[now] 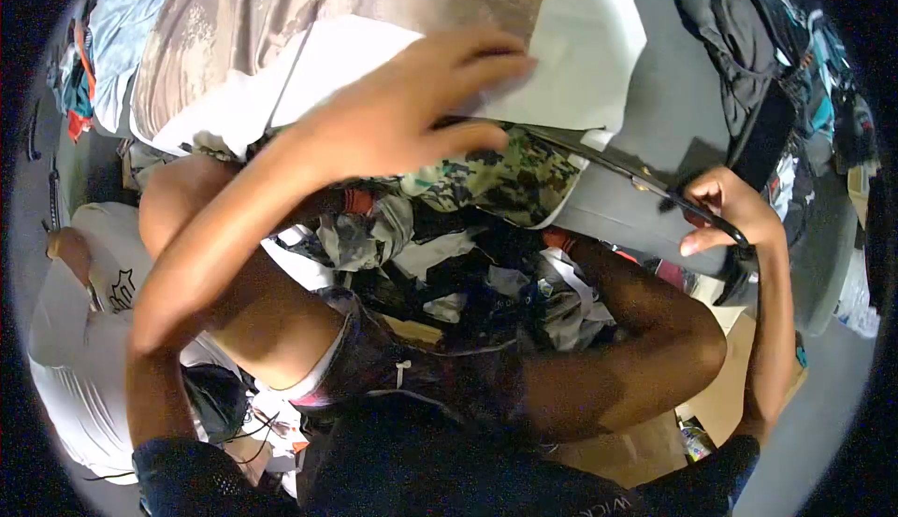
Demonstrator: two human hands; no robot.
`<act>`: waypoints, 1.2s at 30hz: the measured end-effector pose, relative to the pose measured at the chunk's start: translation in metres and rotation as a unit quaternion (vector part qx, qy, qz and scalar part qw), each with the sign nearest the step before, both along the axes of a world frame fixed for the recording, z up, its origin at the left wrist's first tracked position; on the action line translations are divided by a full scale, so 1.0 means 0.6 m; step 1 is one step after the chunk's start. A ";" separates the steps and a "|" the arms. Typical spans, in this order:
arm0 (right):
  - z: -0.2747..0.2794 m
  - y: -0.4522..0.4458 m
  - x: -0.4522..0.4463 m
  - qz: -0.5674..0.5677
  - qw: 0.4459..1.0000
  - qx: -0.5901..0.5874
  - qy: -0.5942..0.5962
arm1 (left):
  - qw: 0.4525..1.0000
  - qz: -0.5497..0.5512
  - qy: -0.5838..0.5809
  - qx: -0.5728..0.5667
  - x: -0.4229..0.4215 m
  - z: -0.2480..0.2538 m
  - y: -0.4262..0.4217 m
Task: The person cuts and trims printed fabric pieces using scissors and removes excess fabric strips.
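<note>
My left hand (402,110) is blurred over the white sheet (594,54), fingers apart and nothing seen in them. Long dark scissors (645,179) are in my right hand (734,213) at the right, its fingers around the black handles. Their blades point left, along the lower edge of the white sheet and over the camouflage cloth (510,176). Beyond my left hand lies a tan patterned cloth (224,31), partly on top of the white sheet. Whether the blades touch the cloth is unclear.
My bent legs surround a heap of scraps (444,265) on the floor. At the left sits another person in a white shirt (70,367). Dark and teal clothes (739,45) lie at the upper right, with light blue cloth (136,12) at the upper left.
</note>
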State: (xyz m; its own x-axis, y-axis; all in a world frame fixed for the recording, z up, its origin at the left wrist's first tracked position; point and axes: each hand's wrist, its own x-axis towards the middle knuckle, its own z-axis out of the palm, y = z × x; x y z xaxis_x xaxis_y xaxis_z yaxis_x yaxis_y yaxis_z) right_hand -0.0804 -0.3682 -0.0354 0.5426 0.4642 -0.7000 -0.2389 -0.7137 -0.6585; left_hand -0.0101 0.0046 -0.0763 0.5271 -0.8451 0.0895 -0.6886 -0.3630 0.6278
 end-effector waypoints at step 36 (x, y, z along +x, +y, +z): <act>-0.023 -0.016 0.030 -0.007 0.999 0.018 0.032 | 0.976 -0.090 -0.180 0.085 0.054 -0.038 0.008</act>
State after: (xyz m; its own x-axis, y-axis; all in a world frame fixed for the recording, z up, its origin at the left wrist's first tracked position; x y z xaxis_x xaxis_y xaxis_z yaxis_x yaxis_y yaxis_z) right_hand -0.0627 -0.3780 -0.0489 0.5041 0.4822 -0.7165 -0.2903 -0.6868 -0.6664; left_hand 0.0224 0.0096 -0.0988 0.3287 -0.9401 0.0906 -0.9155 -0.2936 0.2752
